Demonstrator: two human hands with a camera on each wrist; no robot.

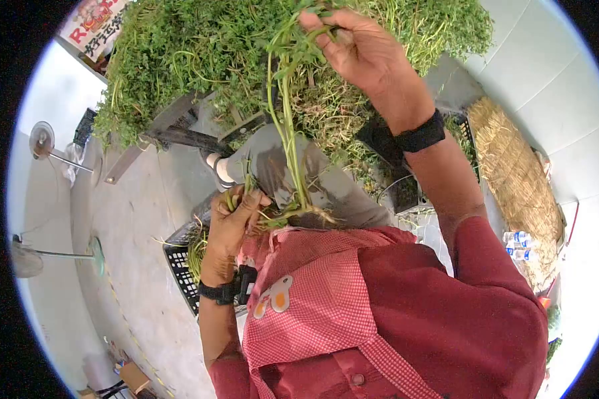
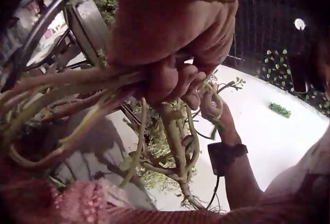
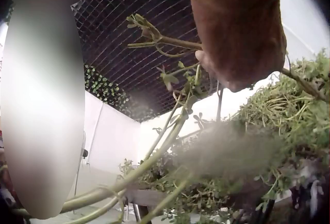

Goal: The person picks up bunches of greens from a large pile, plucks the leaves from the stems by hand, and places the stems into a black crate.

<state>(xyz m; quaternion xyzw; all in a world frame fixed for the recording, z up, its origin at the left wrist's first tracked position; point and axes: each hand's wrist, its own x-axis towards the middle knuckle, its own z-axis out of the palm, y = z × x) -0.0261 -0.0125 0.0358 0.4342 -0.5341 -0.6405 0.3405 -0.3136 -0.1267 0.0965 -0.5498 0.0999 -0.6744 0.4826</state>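
My right hand (image 1: 369,56), raised over the near side of a big heap of leafy greens (image 1: 193,53), pinches the top of a long green plant (image 1: 287,126). Its pale stems hang down to thin roots (image 1: 323,214) just above the lap. Lower and to the left, my left hand (image 1: 236,216) curls its fingers round several thick stems (image 2: 62,92), which stick out of the fist in the left wrist view. The hanging plant's lower end is beside that hand. In the right wrist view, a stem (image 3: 180,43) crosses behind the right hand's fingers.
A black crate (image 1: 180,272) with stems stands at the left, below the left forearm. Under the heap are the table's frame (image 1: 186,136) and more loose greens. Rolled straw matting (image 1: 512,173) and packed bottles (image 1: 518,246) lie at the right. Stand fans (image 1: 42,139) are at the left.
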